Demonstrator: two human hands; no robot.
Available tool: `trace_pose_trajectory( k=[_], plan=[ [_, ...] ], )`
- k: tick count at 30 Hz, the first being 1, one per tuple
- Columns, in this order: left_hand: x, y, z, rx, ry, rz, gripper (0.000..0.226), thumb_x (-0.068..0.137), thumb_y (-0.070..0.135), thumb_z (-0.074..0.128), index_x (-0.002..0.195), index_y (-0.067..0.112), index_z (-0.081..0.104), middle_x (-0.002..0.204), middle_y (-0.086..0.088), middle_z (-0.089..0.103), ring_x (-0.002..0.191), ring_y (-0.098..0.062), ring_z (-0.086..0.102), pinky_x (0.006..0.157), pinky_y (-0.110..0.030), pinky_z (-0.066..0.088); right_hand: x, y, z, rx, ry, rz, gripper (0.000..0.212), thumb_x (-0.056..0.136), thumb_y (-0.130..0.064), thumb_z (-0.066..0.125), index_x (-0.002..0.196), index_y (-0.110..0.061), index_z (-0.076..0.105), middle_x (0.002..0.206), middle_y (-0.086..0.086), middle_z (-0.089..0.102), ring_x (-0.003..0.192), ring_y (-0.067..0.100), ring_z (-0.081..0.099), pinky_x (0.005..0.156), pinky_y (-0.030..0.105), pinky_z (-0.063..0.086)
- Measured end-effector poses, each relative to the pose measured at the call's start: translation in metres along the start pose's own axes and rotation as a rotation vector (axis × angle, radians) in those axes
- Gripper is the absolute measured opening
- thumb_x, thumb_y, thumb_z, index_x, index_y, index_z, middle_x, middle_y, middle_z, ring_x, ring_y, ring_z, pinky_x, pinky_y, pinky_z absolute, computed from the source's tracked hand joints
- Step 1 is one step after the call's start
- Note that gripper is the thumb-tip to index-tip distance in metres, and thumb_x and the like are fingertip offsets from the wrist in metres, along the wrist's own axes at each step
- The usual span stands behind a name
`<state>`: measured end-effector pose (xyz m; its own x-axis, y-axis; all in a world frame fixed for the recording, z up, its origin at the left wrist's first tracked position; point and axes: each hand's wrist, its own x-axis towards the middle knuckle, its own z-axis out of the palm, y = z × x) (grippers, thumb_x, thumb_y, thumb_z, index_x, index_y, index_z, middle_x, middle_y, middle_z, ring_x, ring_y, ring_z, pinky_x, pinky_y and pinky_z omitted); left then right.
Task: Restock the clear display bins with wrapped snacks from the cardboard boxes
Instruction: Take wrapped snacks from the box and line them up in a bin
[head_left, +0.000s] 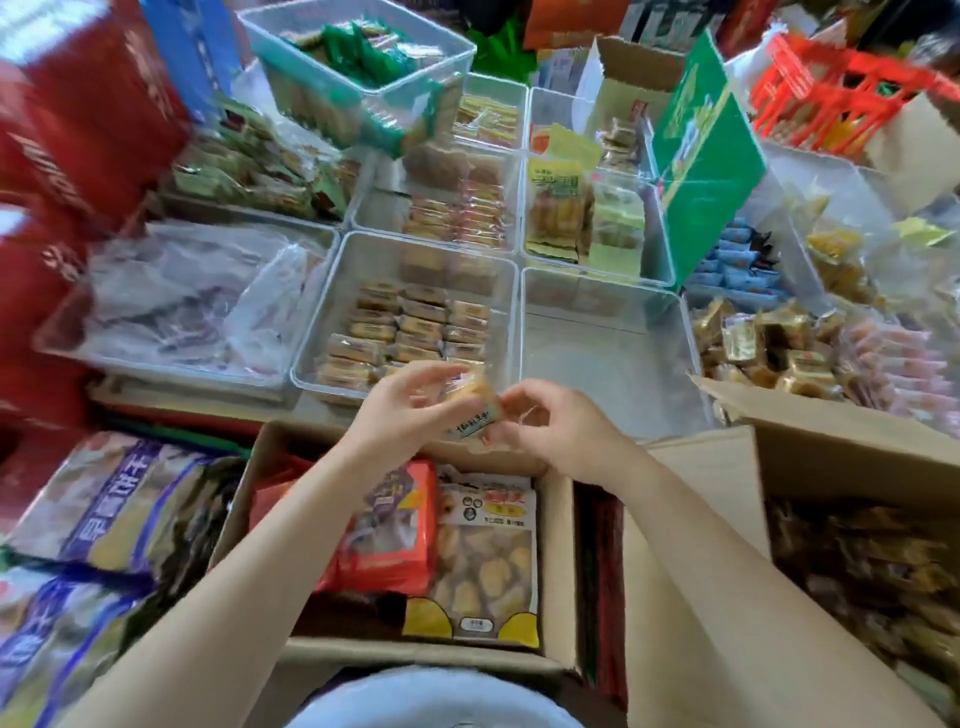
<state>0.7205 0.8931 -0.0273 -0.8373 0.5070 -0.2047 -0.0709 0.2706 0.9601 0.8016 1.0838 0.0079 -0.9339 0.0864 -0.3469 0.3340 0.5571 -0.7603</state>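
Snack shop, clear bins (597, 332) of wrapped snacks (410, 327), stock cartons (556, 571), red crate (831, 88)

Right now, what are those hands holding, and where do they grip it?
One wrapped snack, shared: left hand holds its left side, right hand pinches its right end.

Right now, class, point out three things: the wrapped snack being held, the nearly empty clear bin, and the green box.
wrapped snack (470, 410), head view, label end.
nearly empty clear bin (602, 358), head view, bare floor.
green box (701, 171), head view, front face.
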Motion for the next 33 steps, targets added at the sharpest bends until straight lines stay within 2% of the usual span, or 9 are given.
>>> trace_pose_trajectory(
  k=[3, 6, 9, 11, 16, 19, 25, 28, 33],
  plan=[
    [0.033, -0.043, -0.051, 0.371, 0.099, 0.057, 0.078, 0.066, 0.082, 0.06, 0.127, 0.034, 0.064, 0.136, 0.004, 0.058, 0.13, -0.015, 0.051, 0.11, -0.04, 0.042, 0.048, -0.013, 0.017, -0.138, 0.112, 0.007, 0.022, 0.083, -0.034, 0.078, 0.101, -0.028, 0.067, 0.091, -0.006, 0.067, 0.076, 0.009, 0.058, 0.067, 0.027, 0.048],
    [0.061, -0.093, -0.093, 0.809, 0.176, 0.012, 0.091, 0.083, 0.076, 0.054, 0.151, 0.016, 0.042, 0.16, -0.014, 0.032, 0.151, -0.03, 0.023, 0.122, -0.048, 0.023, 0.098, -0.021, 0.033, -0.367, 0.185, -0.006, 0.025, 0.087, -0.035, 0.073, 0.107, -0.022, 0.065, 0.097, -0.004, 0.061, 0.084, 0.015, 0.057, 0.069, 0.028, 0.04],
    [0.069, -0.133, -0.108, 1.08, 0.055, -0.082, 0.093, 0.094, 0.074, 0.026, 0.162, 0.014, 0.005, 0.167, -0.011, -0.014, 0.154, -0.025, -0.017, 0.125, -0.044, -0.002, 0.14, -0.021, 0.049, -0.485, 0.242, 0.027, 0.025, 0.092, -0.033, 0.069, 0.11, -0.017, 0.062, 0.1, -0.002, 0.055, 0.086, 0.02, 0.055, 0.07, 0.03, 0.039],
    [0.07, -0.151, -0.11, 1.099, 0.049, -0.046, 0.09, 0.094, 0.077, 0.009, 0.16, 0.018, -0.007, 0.162, -0.007, -0.031, 0.149, -0.021, -0.032, 0.121, -0.039, -0.017, 0.169, -0.02, 0.063, -0.545, 0.233, 0.071, 0.03, 0.094, -0.031, 0.066, 0.119, -0.014, 0.06, 0.108, 0.001, 0.056, 0.091, 0.023, 0.055, 0.073, 0.031, 0.041],
    [0.069, -0.16, -0.108, 1.06, 0.123, 0.021, 0.09, 0.093, 0.076, 0.012, 0.16, 0.018, 0.002, 0.165, -0.007, -0.023, 0.15, -0.019, -0.029, 0.116, -0.033, -0.026, 0.209, -0.008, 0.099, -0.794, 0.063, 0.08, 0.027, 0.099, -0.013, 0.054, 0.125, -0.016, 0.048, 0.109, 0.008, 0.057, 0.092, 0.032, 0.06, 0.067, 0.035, 0.045],
    [0.07, -0.163, -0.107, 1.043, 0.144, 0.026, 0.089, 0.094, 0.075, 0.013, 0.16, 0.016, 0.011, 0.167, -0.01, -0.012, 0.153, -0.02, -0.02, 0.118, -0.035, -0.019, 0.214, 0.001, 0.111, -0.886, -0.004, 0.112, 0.047, 0.092, 0.005, 0.039, 0.132, -0.02, 0.041, 0.107, 0.012, 0.059, 0.085, 0.034, 0.06, 0.067, 0.039, 0.052],
    [0.07, -0.163, -0.106, 1.046, 0.114, 0.017, 0.091, 0.09, 0.077, 0.006, 0.16, 0.018, 0.005, 0.166, -0.009, -0.019, 0.151, -0.018, -0.026, 0.117, -0.034, -0.022, 0.206, -0.001, 0.117, -1.066, -0.072, -0.022, 0.045, 0.103, -0.023, 0.035, 0.147, -0.012, 0.037, 0.135, 0.011, 0.054, 0.116, 0.032, 0.056, 0.088, 0.042, 0.049],
    [0.07, -0.159, -0.107, 1.064, 0.115, 0.001, 0.093, 0.089, 0.077, 0.004, 0.161, 0.018, 0.003, 0.165, -0.008, -0.023, 0.15, -0.019, -0.028, 0.116, -0.034, -0.024, 0.198, 0.002, 0.121, -0.959, -0.169, 0.045, 0.058, 0.106, -0.043, 0.029, 0.16, -0.029, 0.012, 0.156, 0.009, 0.034, 0.138, 0.03, 0.037, 0.107, 0.046, 0.039],
    [0.069, -0.146, -0.108, 1.118, 0.021, -0.099, 0.092, 0.092, 0.078, 0.004, 0.162, 0.018, -0.002, 0.162, -0.007, -0.032, 0.148, -0.021, -0.033, 0.121, -0.04, -0.015, 0.193, -0.007, 0.11, -0.833, -0.198, 0.089, 0.061, 0.102, -0.058, 0.03, 0.158, -0.039, 0.015, 0.164, 0.006, 0.02, 0.149, 0.03, 0.02, 0.118, 0.052, 0.023]
  ],
)
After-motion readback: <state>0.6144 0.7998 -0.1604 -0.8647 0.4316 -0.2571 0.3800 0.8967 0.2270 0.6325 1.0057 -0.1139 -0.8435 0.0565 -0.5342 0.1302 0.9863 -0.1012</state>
